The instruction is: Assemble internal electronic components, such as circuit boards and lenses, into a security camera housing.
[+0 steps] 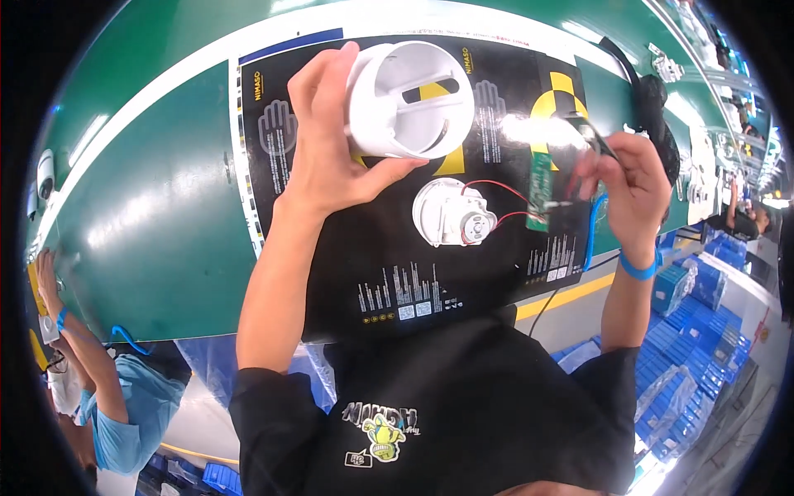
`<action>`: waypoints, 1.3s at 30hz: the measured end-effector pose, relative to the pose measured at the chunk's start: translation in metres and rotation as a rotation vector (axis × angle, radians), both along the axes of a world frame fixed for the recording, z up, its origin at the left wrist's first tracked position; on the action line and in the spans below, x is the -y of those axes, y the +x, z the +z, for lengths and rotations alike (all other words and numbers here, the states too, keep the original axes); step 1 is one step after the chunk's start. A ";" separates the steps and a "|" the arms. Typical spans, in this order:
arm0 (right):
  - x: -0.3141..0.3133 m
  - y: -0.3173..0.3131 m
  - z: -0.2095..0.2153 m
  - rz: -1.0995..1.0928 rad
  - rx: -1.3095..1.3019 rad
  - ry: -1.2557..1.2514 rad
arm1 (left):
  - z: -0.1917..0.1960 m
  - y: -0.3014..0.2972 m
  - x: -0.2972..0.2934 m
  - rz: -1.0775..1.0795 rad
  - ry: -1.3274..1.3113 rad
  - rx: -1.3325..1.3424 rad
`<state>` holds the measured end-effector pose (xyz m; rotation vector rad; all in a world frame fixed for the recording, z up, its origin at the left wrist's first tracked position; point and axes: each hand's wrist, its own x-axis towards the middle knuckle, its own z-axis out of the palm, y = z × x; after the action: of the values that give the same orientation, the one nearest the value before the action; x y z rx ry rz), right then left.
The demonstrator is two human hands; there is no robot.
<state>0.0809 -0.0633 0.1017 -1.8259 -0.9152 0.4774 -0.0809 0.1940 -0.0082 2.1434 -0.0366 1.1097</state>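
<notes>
My left hand (327, 140) is wrapped round a white cylindrical housing (389, 112), holding it up over the black printed mat (372, 248) with its hollow, slotted end showing. Below it lies a round white part (442, 213) with a small motor-like piece on it. Two red wires run from that part to a green circuit board (539, 192). Close to the board's right side, my right hand (624, 186) has its fingers pinched on a thin dark-green piece (597, 136), smeared by motion; its kind is unclear. A blue band circles my right wrist.
A blue cord (593, 231) hangs beside my right hand, and a black bundle (653, 107) lies behind it. The green table (157, 215) stretches left, where another person in a blue shirt (136, 413) works. Blue bins (686, 331) stand at the lower right.
</notes>
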 end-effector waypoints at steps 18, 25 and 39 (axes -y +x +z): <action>-0.042 -0.029 -0.010 -0.085 0.234 -0.176 | 0.004 0.002 0.011 -0.020 0.039 -0.061; -0.063 -0.037 -0.002 0.157 0.345 0.039 | -0.003 -0.005 0.000 -0.352 -0.448 -0.097; -0.086 -0.017 -0.018 0.216 0.404 0.079 | 0.003 -0.013 -0.030 -0.805 -1.144 -0.495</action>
<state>0.0643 0.0231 0.0838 -1.7905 -1.3952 0.1994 -0.0937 0.2241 -0.0051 1.0888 -0.0220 0.0142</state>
